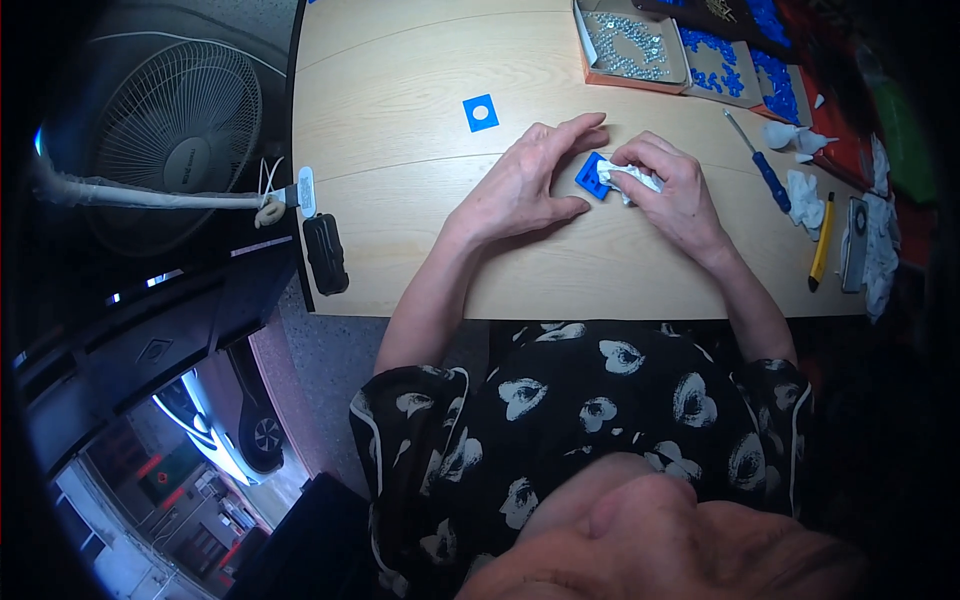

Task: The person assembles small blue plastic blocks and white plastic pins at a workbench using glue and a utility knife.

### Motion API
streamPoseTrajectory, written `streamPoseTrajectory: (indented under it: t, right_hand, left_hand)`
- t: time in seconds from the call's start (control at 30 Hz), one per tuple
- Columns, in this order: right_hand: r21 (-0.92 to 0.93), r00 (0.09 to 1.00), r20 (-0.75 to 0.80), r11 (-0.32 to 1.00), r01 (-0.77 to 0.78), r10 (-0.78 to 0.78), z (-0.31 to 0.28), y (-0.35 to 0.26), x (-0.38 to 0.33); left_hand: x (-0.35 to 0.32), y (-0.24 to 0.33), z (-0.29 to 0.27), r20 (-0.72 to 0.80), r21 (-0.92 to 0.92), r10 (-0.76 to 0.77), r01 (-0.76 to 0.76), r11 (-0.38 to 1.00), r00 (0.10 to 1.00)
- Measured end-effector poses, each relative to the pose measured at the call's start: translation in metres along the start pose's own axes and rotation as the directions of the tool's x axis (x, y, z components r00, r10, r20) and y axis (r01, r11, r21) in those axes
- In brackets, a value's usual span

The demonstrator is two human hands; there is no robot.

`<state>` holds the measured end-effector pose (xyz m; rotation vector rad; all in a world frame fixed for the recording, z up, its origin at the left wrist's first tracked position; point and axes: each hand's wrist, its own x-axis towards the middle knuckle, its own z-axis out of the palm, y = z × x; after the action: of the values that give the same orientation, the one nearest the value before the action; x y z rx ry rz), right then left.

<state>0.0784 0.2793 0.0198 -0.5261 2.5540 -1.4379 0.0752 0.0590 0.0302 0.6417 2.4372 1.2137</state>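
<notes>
A small blue plastic piece (589,178) with cut-outs lies on the wooden table between my hands. My right hand (672,188) pinches a crumpled white tissue (640,178) and presses it against the right side of that piece. On the other side, my left hand (528,183) rests on the table with fingers and thumb apart, holding nothing. Its thumb reaches toward the blue piece without visibly gripping it. Farther off, a flat blue square (480,113) with a pale round centre lies by itself.
Far right, a box of small shiny metal parts (630,45) adjoins compartments of blue pieces (712,62). Along the right lie a screwdriver (757,160), a yellow cutter (822,243), a white squeeze bulb (795,138) and crumpled tissues (803,203). A black case (325,254) sits at the left edge, near a fan (180,150).
</notes>
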Motion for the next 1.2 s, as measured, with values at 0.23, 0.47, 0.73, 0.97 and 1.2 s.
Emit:
streamPoseTrajectory:
  t: [0.23, 0.47, 0.73, 0.97, 1.2]
  right_hand:
    - [-0.079, 0.990, -0.015, 0.987, 0.137, -0.138, 0.006, -0.002, -0.007]
    - [-0.201, 0.958, -0.073, 0.945, 0.259, -0.278, 0.010, 0.001, -0.011]
    - [-0.126, 0.970, -0.068, 0.967, 0.223, -0.233, 0.015, 0.003, -0.017]
    - [-0.081, 0.961, -0.087, 0.964, 0.254, -0.261, 0.018, 0.001, -0.016]
    - [-0.122, 0.949, -0.081, 0.948, 0.295, -0.306, 0.018, 0.006, -0.014]
  left_hand:
    - [-0.004, -0.009, 0.007, -0.061, -0.052, 0.039, -0.042, 0.998, 0.997]
    - [-0.006, -0.004, 0.006, -0.071, -0.086, -0.013, 0.007, 0.996, 0.997]
    - [-0.017, -0.002, 0.019, -0.230, 0.058, 0.016, -0.003, 0.998, 0.973]
    - [-0.017, -0.006, 0.029, -0.239, 0.019, 0.072, -0.070, 0.997, 0.968]
    - [-0.014, 0.003, 0.028, -0.222, -0.066, -0.011, -0.003, 0.998, 0.975]
